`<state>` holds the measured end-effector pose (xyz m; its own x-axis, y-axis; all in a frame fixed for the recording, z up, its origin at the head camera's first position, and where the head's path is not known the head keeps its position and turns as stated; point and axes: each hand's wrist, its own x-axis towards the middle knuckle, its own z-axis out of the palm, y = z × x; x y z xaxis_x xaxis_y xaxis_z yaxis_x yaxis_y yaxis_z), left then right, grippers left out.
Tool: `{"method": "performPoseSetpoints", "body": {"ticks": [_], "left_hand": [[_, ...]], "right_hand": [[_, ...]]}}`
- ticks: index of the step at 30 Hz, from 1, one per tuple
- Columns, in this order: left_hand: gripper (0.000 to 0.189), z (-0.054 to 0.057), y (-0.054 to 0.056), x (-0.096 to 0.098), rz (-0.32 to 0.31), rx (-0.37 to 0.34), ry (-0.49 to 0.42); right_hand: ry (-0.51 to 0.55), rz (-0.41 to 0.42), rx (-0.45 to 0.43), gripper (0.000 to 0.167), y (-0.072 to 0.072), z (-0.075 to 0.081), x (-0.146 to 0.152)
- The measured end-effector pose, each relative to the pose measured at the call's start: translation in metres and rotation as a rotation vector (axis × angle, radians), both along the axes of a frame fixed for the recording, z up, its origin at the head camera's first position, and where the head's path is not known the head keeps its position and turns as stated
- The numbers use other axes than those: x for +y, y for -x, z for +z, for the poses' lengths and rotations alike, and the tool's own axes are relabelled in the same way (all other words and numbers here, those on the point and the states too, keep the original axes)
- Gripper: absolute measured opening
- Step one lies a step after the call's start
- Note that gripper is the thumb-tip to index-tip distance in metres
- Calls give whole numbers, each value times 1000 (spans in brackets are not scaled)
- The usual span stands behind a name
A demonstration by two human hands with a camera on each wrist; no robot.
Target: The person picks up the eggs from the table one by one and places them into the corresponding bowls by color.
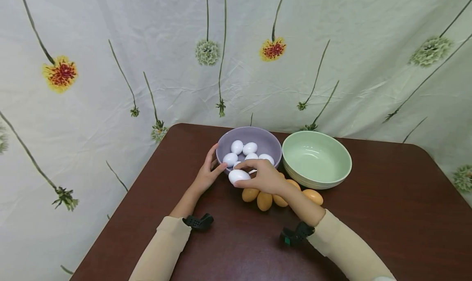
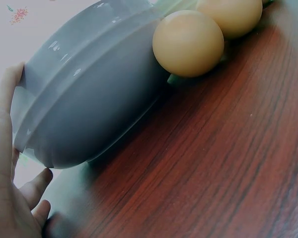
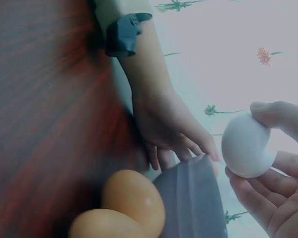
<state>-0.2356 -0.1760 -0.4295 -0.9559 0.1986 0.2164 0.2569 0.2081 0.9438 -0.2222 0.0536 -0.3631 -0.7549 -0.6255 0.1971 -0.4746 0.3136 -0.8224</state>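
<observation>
My right hand (image 1: 268, 177) pinches a white egg (image 1: 238, 177) between thumb and fingers, above the near rim of a purple bowl (image 1: 266, 141). In the right wrist view the egg (image 3: 244, 145) is clear of the bowl. Several white eggs (image 1: 250, 148) lie inside that bowl. At its left side, my left hand (image 1: 205, 175) holds the bowl, thumb at the rim and fingers along the outer wall. Brown eggs (image 1: 264, 201), several of them, lie on the table in front of the bowl, partly hidden under my right hand and forearm.
Right of the purple bowl stands a light green bowl (image 1: 317, 160), nothing visible inside. Both are near the back edge of the dark brown table (image 1: 387, 207). Behind hangs a white cloth (image 1: 166, 35) printed with flowers. Each wrist wears a black band.
</observation>
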Motion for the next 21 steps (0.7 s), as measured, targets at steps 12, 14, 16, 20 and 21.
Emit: {"method": "performPoseSetpoints", "body": {"ticks": [12,14,16,20,21], "left_hand": [[74,2,-2,0,-3,-39,-30],[74,2,-1,0,-2,-47,-32],[74,1,-1,0,-3,-53,-32],[74,0,0,0,-4,-57,-33],[74,-1,0,-1,-3,-59,-32]], "right_hand": [[2,-81,-85,42,25,9,-5],[6,-96,-80,41,31,9,-5],[15,-110,-73,40,37,8,-5],[23,-148,-64,40,47,5,-5],[24,-160,-70,41,49,4,-6]]}}
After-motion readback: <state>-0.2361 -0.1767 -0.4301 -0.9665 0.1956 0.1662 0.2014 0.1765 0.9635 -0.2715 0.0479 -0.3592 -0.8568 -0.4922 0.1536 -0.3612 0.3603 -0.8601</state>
